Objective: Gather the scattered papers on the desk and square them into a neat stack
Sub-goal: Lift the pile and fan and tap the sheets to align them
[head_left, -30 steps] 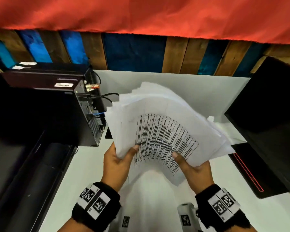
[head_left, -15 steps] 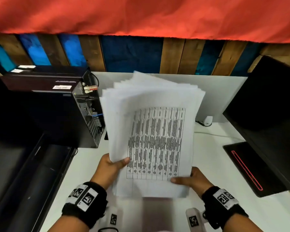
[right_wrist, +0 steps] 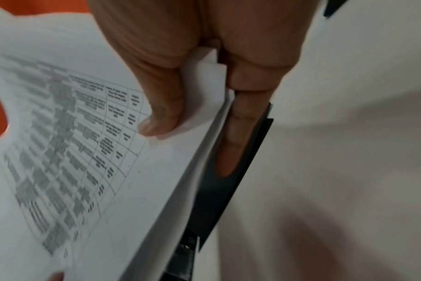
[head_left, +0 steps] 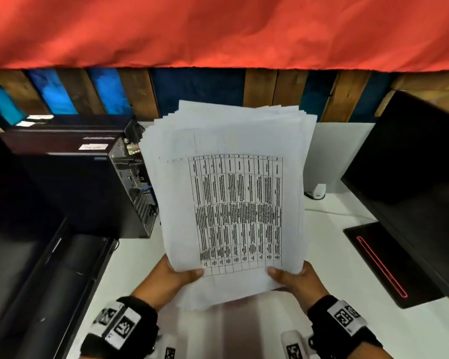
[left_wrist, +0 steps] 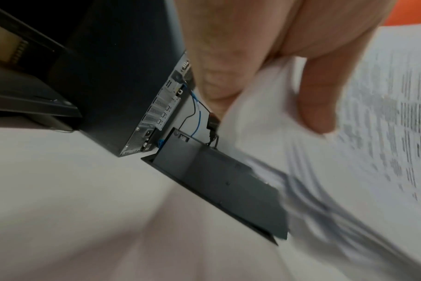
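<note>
From the head view, the papers (head_left: 233, 198) are already gathered into one sheaf, held up off the white table (head_left: 140, 268); the left hand (head_left: 171, 278) and right hand (head_left: 296, 279) each pinch a near corner, thumb on the printed top sheet. The sheaf's long axis runs away from the person toward the wall, its far end raised. The far edges fan out unevenly, so squaring is left to do, probably by tapping on the table. In the left wrist view, the thumb presses the blurred pages while the fingers curl behind, beside a black computer case (left_wrist: 123, 76). In the right wrist view, thumb on top and fingers beneath clamp the sheaf's corner.
</note>
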Motion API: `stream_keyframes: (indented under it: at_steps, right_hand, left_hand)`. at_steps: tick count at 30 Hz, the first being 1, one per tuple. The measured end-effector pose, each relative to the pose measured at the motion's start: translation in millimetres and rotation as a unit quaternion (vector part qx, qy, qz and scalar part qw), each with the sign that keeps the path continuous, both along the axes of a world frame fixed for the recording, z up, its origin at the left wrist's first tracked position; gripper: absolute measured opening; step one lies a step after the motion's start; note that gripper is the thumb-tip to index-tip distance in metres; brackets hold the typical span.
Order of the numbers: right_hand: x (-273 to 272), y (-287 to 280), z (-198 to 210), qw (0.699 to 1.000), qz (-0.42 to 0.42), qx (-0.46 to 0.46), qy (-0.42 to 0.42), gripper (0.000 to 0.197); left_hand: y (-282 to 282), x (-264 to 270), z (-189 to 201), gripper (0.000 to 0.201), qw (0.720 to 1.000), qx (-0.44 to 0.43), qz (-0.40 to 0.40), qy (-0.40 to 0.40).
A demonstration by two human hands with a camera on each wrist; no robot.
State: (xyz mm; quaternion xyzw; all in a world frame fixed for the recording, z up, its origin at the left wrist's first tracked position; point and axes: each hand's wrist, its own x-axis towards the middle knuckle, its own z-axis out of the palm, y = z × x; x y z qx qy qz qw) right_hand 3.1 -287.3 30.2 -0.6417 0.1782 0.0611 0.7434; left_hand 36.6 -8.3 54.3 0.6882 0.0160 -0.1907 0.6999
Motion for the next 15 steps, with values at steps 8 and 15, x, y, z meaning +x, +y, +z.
stream_keyframes:
  at_steps: [8,15]
  right_hand:
    - [12.0,1.9,36.0,0.993,-0.048,-0.052,-0.094,0.028]
    - [1.5,15.5,74.9,0.975,-0.085,-0.071,-0.19,0.034]
  left_hand:
    - [-16.9,-8.3,-14.1,0.019,0.986,0.11,0.104,-0.066]
    - [-30.4,-6.5,25.2,0.022,0.976,0.013,0.175,-0.126]
